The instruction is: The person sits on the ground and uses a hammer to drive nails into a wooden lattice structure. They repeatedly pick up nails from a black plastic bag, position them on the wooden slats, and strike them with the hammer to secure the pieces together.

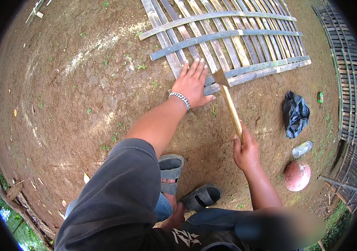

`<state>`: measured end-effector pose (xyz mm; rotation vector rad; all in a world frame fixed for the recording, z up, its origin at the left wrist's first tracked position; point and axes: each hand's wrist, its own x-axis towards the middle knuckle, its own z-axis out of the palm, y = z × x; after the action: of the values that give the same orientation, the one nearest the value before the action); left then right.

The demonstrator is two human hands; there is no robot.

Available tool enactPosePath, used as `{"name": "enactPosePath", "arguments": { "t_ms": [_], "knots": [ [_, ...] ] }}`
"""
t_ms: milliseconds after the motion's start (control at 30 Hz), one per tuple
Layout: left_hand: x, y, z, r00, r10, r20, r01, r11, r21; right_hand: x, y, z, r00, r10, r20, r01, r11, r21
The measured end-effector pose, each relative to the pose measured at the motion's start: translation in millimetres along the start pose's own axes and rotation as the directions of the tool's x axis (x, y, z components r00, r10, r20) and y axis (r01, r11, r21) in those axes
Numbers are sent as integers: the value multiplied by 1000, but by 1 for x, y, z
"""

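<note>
My left hand (191, 81), with a chain bracelet on its wrist, lies flat with fingers stretched on the near left corner of a bamboo slat panel (239, 48). The panel rests on the ground, its long slats crossed by several strips. In my right hand (246, 150) is a wooden-handled hammer (232, 111), gripped low on the handle. Its flat, dark metal head is beside the panel's near edge, to the right of my left hand. Whether the head touches the bamboo, I cannot tell.
To the right lie a crumpled black plastic bag (296, 113), a small green item (320, 97), a clear plastic bottle (302, 149) and a worn pink ball (297, 175). A slatted bamboo wall (352, 83) runs along the right. My sandaled feet are below, one sandal (202, 197) partly off.
</note>
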<state>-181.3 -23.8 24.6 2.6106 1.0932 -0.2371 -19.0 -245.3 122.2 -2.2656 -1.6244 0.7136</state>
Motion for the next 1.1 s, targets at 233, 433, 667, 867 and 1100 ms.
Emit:
{"name": "enactPosePath", "arguments": {
  "t_ms": [233, 433, 667, 867, 1100],
  "knots": [
    [6, -2, -6, 1000, -1, 5, 1, 1000, 13, 7, 5, -1, 1000, 17, 5, -17, 1000, 3],
    [1, -2, -3, 1000, -2, 19, 2, 1000, 5, 3, 11, 8, 1000, 8, 26, -7, 999, -36],
    [2, -2, -3, 1000, 1, 19, -1, 1000, 12, 0, 5, 8, 991, -89, -96, 90, 996, 15],
    [6, -5, -2, 1000, -5, -24, 5, 1000, 8, 6, 4, 2, 999, -24, -26, 25, 999, 41],
    [3, -1, -2, 1000, 10, 18, -9, 1000, -16, 5, 12, 3, 999, -32, -8, 32, 999, -39]
  ]
}}
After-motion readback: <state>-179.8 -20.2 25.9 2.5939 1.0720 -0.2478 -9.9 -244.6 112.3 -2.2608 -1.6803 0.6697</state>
